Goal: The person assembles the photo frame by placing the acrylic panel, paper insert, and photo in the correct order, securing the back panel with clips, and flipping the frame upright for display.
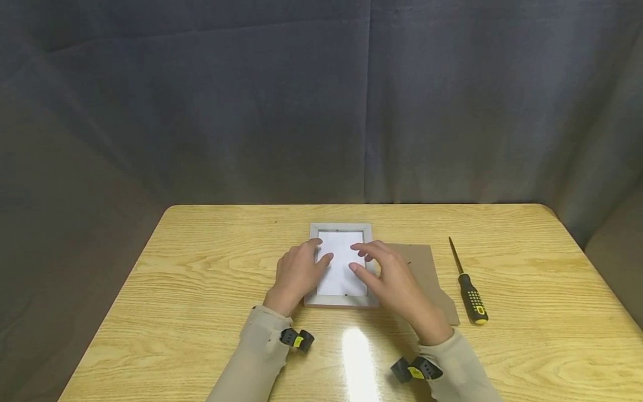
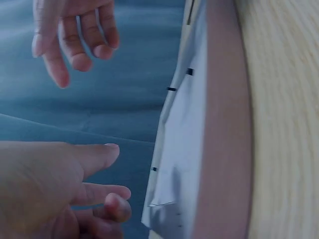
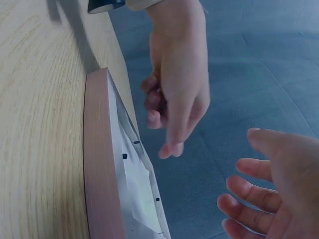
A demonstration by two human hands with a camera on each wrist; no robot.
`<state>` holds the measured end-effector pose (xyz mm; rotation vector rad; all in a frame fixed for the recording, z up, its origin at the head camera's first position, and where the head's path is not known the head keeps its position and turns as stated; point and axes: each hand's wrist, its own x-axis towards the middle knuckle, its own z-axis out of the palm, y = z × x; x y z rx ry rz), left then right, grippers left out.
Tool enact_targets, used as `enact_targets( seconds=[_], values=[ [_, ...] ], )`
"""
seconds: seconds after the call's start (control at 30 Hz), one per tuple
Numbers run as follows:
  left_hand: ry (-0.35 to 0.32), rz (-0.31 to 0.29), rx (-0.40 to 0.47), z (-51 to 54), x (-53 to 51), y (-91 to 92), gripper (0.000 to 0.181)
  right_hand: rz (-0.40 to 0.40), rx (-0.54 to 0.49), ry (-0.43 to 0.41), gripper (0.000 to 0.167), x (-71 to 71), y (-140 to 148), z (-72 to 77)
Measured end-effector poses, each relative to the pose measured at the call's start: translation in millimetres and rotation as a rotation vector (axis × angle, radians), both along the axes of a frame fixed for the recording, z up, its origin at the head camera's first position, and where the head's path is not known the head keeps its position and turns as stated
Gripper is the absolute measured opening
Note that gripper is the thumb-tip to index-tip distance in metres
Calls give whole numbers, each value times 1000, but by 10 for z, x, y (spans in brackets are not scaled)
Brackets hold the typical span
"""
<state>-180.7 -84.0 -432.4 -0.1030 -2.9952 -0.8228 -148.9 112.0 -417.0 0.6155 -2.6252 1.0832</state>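
Observation:
A light-coloured picture frame lies on the table with a white sheet inside its rim; small dark tabs show along the inner edge in both wrist views. Above the frame's left side hovers my left hand, fingers relaxed and holding nothing. My right hand hangs over the frame's right side with loosely bent fingers, also holding nothing. In the left wrist view a gap separates both hands from the frame's pinkish side. Partly under my right hand's outline lies a brown board.
A screwdriver with a black and yellow handle lies on the right of the wooden table, its shaft toward the back. Dark cloth hangs behind the table's back edge.

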Motion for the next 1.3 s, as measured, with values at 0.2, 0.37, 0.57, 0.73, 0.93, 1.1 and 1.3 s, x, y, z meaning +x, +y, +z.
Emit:
enact_targets(
  seconds=[0.2,0.37,0.57,0.73,0.93,1.1,1.3],
  values=[
    [17,6,44,109,45,-33,47,-6,5,-8,29,2,1,-1],
    [48,-10,54,172,93,-46,46,-4,2,-18,29,4,-2,-1],
    [95,-16,50,244,144,-56,44,4,-4,-18,30,7,-9,10],
    [94,-20,64,293,183,-63,44,7,-1,-20,31,10,-12,22],
    [95,-22,81,310,214,-84,44,19,0,-12,31,15,-20,23],
    [104,-17,90,310,230,-104,43,25,-2,-12,31,19,-33,26],
    [110,-33,96,285,246,-127,43,26,8,-13,31,28,-50,8]
  ],
)
